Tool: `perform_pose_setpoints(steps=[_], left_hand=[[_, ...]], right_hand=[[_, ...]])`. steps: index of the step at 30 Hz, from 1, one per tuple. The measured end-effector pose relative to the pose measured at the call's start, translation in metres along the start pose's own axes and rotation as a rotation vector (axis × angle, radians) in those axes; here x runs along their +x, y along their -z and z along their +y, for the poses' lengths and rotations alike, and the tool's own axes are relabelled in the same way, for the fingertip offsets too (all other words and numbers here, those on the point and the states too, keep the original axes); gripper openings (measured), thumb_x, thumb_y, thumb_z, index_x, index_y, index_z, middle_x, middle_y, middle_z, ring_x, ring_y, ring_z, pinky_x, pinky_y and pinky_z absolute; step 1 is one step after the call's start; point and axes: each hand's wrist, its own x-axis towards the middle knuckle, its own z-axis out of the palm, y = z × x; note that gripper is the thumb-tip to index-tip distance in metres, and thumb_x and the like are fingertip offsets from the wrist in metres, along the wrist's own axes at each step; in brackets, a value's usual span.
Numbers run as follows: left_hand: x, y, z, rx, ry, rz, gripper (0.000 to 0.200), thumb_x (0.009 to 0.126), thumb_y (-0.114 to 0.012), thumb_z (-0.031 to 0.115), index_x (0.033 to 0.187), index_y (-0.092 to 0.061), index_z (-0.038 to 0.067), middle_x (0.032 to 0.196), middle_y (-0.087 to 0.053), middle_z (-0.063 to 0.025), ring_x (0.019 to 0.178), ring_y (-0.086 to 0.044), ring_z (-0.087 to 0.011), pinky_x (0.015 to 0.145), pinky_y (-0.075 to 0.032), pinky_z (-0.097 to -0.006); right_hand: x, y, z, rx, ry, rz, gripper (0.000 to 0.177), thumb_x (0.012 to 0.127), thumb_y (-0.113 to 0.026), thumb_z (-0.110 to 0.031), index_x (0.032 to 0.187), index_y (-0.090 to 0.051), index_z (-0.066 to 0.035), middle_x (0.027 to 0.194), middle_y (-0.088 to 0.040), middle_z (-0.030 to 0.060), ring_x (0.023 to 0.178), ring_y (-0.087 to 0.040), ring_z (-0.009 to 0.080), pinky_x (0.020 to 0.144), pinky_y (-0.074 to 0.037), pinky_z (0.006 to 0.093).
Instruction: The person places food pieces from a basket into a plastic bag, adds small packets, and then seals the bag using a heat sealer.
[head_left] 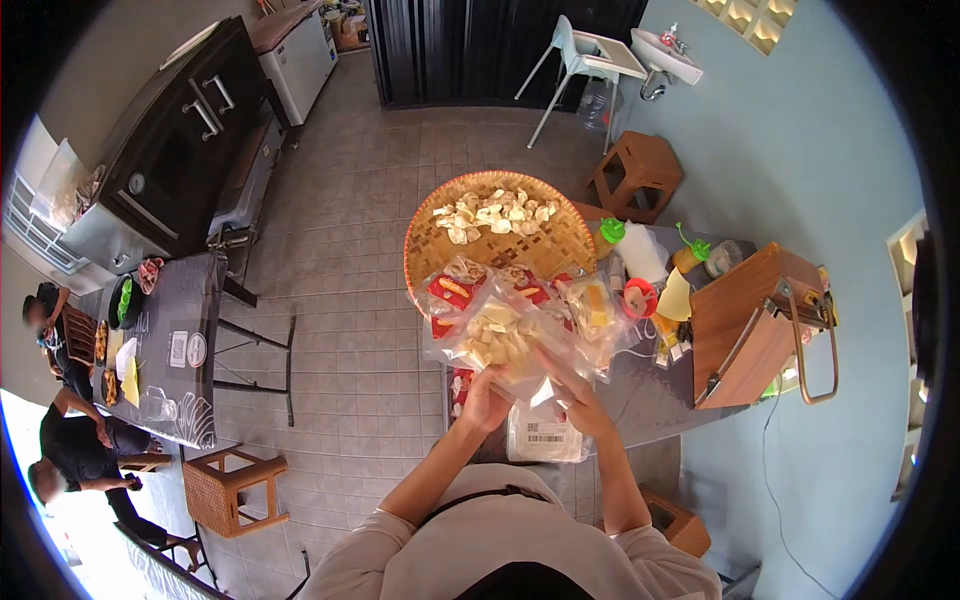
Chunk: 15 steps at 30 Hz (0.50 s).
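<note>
A clear plastic bag of pale crackers (497, 335) is held up in front of me, over the near edge of a woven round tray (415, 240). My left hand (486, 402) grips the bag's lower left side. My right hand (584, 400) is at its lower right, fingers along the film and closed on its edge. Loose pale crackers (500, 212) lie on the tray's far half. Red-labelled packets (455, 285) lie partly under the bag, and another filled packet (592, 305) is to its right. Below my hands lies a stack of clear bags with a barcode label (545, 437).
To the right stand a wooden box with a handle (745, 325), green-capped bottles (610, 233) and a red cup (640, 297). Brown stools (640, 172) are on the floor. Two people sit at left near another table (195, 290). A black oven (175, 130) stands behind it.
</note>
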Motion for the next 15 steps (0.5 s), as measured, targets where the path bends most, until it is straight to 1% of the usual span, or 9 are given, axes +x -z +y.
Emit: perform_pose_setpoints(steps=[2,3,5,6,8,9,11,13,15], left_hand=[[-0.001,0.000,-0.005,0.023,-0.001,0.022,0.048,0.078,-0.043,0.021,0.121,-0.036,0.001,0.118,-0.046,-0.0124,0.106,-0.047,-0.0248,0.093,-0.035,-0.0390],[-0.002,-0.002,-0.005,0.042,-0.001,-0.015,0.047,0.078,-0.043,0.021,0.120,-0.036,0.001,0.118,-0.046,-0.0121,0.106,-0.047,-0.0246,0.093,-0.035,-0.0391],[-0.006,-0.012,-0.003,0.061,-0.008,-0.045,0.047,0.078,-0.044,0.021,0.120,-0.036,0.002,0.117,-0.046,-0.0118,0.106,-0.047,-0.0243,0.093,-0.035,-0.0391],[-0.008,-0.021,-0.002,0.101,-0.018,-0.037,0.048,0.078,-0.045,0.021,0.120,-0.036,0.002,0.117,-0.046,-0.0115,0.105,-0.047,-0.0242,0.093,-0.035,-0.0391],[-0.009,-0.025,-0.004,0.142,-0.028,-0.030,0.048,0.078,-0.045,0.021,0.121,-0.036,0.002,0.116,-0.046,-0.0112,0.105,-0.047,-0.0241,0.093,-0.035,-0.0391],[-0.008,-0.021,-0.006,0.116,-0.020,-0.030,0.048,0.078,-0.046,0.021,0.120,-0.036,0.002,0.115,-0.047,-0.0108,0.104,-0.047,-0.0238,0.092,-0.036,-0.0389],[-0.003,-0.011,-0.011,0.089,-0.009,-0.036,0.047,0.077,-0.046,0.021,0.120,-0.037,0.001,0.113,-0.049,-0.0104,0.104,-0.048,-0.0236,0.091,-0.036,-0.0386],[-0.002,-0.002,-0.012,0.002,0.006,-0.117,0.046,0.077,-0.048,0.021,0.117,-0.040,0.001,0.111,-0.050,-0.0101,0.102,-0.049,-0.0234,0.089,-0.038,-0.0382],[-0.001,0.002,-0.011,0.002,0.027,-0.112,0.044,0.077,-0.048,0.021,0.116,-0.041,0.000,0.110,-0.051,-0.0103,0.101,-0.050,-0.0234,0.088,-0.038,-0.0379]], right_hand=[[0.000,-0.002,-0.004,-0.042,-0.113,0.041,0.052,0.082,-0.040,-0.001,0.133,-0.026,-0.009,0.138,-0.025,0.0047,0.074,-0.051,0.0091,0.057,-0.042,0.0200],[0.000,0.000,0.003,-0.042,-0.113,0.039,0.052,0.082,-0.040,-0.001,0.133,-0.026,-0.009,0.138,-0.025,0.0047,0.074,-0.051,0.0091,0.057,-0.042,0.0200],[-0.001,0.007,0.025,-0.209,0.139,0.026,0.053,0.085,-0.039,-0.006,0.134,-0.021,-0.011,0.140,-0.019,0.0052,0.062,-0.043,0.0056,0.048,-0.038,0.0173],[-0.001,0.008,0.026,-0.207,0.139,0.022,0.053,0.085,-0.039,-0.006,0.134,-0.021,-0.011,0.140,-0.019,0.0052,0.062,-0.043,0.0056,0.048,-0.038,0.0173],[-0.001,0.011,0.026,-0.517,0.330,0.085,0.051,0.085,-0.038,-0.005,0.134,-0.023,-0.012,0.141,-0.016,0.0047,0.066,-0.045,0.0056,0.047,-0.037,0.0176],[-0.002,0.009,0.026,-0.519,0.330,0.085,0.051,0.085,-0.038,-0.005,0.134,-0.023,-0.012,0.141,-0.016,0.0047,0.066,-0.045,0.0056,0.047,-0.037,0.0176],[-0.004,0.003,0.022,-0.279,0.292,0.141,0.047,0.086,-0.040,-0.008,0.132,-0.028,-0.010,0.138,-0.021,0.0053,0.063,-0.046,0.0062,0.047,-0.037,0.0184],[-0.010,-0.001,0.006,-0.205,0.233,0.164,0.045,0.086,-0.041,-0.009,0.130,-0.032,-0.008,0.136,-0.025,0.0053,0.060,-0.045,0.0062,0.048,-0.037,0.0185],[-0.013,-0.003,0.001,-0.129,0.175,0.181,0.043,0.086,-0.042,-0.010,0.128,-0.035,-0.007,0.133,-0.028,0.0053,0.056,-0.045,0.0063,0.048,-0.037,0.0186]])
